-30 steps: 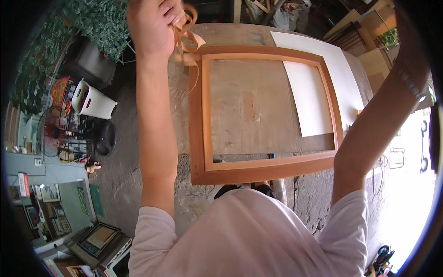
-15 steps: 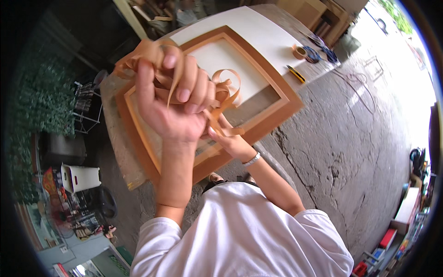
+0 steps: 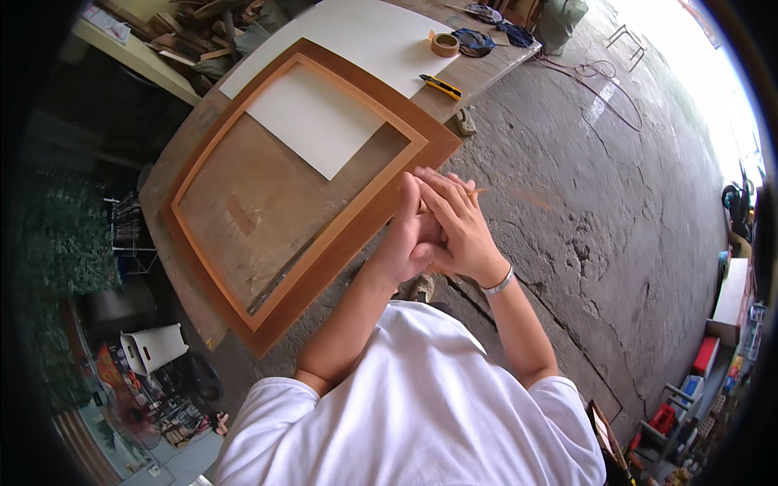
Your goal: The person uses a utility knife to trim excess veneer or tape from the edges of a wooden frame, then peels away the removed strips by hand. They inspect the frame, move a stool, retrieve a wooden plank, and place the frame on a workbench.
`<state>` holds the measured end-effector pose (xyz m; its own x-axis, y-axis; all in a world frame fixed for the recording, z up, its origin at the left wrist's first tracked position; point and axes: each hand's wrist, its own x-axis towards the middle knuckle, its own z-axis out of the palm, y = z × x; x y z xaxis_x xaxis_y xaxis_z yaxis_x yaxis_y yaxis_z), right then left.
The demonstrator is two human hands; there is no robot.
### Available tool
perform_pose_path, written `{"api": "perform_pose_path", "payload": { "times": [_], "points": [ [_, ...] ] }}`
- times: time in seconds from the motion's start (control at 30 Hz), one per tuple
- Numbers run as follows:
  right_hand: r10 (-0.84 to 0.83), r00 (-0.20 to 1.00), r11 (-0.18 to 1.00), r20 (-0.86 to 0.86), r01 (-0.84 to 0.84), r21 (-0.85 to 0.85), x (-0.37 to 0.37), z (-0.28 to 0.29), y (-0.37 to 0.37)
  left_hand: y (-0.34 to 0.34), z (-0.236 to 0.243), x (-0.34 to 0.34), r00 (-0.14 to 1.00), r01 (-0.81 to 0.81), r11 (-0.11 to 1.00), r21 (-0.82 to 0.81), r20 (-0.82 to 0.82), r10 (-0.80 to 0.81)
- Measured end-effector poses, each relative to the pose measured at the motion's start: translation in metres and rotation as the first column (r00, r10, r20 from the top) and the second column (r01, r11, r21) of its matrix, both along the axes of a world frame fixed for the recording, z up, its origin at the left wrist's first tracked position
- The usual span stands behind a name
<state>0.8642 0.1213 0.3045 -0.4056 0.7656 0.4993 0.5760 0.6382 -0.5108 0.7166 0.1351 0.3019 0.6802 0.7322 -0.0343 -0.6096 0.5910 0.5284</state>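
Note:
At the middle of the view, my left hand [image 3: 401, 243] and my right hand [image 3: 462, 231] press together with fingers closed. A bit of tan strip [image 3: 478, 191] sticks out between their fingertips, and the rest is hidden inside. Just beyond them, a wooden frame [image 3: 442, 139] lies on a worktable [image 3: 502, 65], partly over a white sheet [image 3: 340, 40]. A roll of tan tape [image 3: 445, 46] and a yellow utility knife [image 3: 442, 87] lie on the sheet's right part and the table edge near it.
Dark blue items [image 3: 474, 42] sit at the table's far right. Scrap wood [image 3: 186, 36] is piled behind, a looped hose [image 3: 616, 105] lies on the concrete floor, a white bin [image 3: 152, 348] stands at lower left, and tools [image 3: 664, 417] line the right side.
My hands have come down from the upper view to beside the frame's near edge and closed together, crushing the loose curls of tan strip mostly out of sight. The camera view has turned.

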Motion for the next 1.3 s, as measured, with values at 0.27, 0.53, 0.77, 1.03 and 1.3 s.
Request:
{"api": "perform_pose_path", "payload": {
  "times": [0.27,0.53,0.77,1.03,1.3],
  "points": [
    [-0.259,0.903,0.888,-0.341,0.362,0.284,0.028,-0.015,0.035,0.032,-0.046,0.013,0.993,-0.103,0.986,0.134,-0.039,0.109],
    [-0.543,0.751,0.742,-0.375,0.638,0.206,0.016,-0.01,0.097,0.066,-0.065,0.05,0.898,-0.207,0.971,-0.117,0.37,0.236],
    [-0.34,0.917,0.938,0.21,0.345,0.011,-0.003,-0.011,0.122,0.134,-0.038,0.053,0.901,-0.429,0.892,-0.143,-0.13,0.413],
    [0.033,0.997,0.999,-0.067,-0.034,-0.023,0.029,0.019,0.156,0.215,-0.064,0.004,0.718,-0.674,0.6,-0.431,-0.193,0.669],
    [0.401,0.905,0.777,0.14,-0.417,0.472,0.12,-0.04,0.322,0.244,-0.053,0.144,0.906,-0.422,0.901,-0.103,-0.04,0.421]
  ]
}}
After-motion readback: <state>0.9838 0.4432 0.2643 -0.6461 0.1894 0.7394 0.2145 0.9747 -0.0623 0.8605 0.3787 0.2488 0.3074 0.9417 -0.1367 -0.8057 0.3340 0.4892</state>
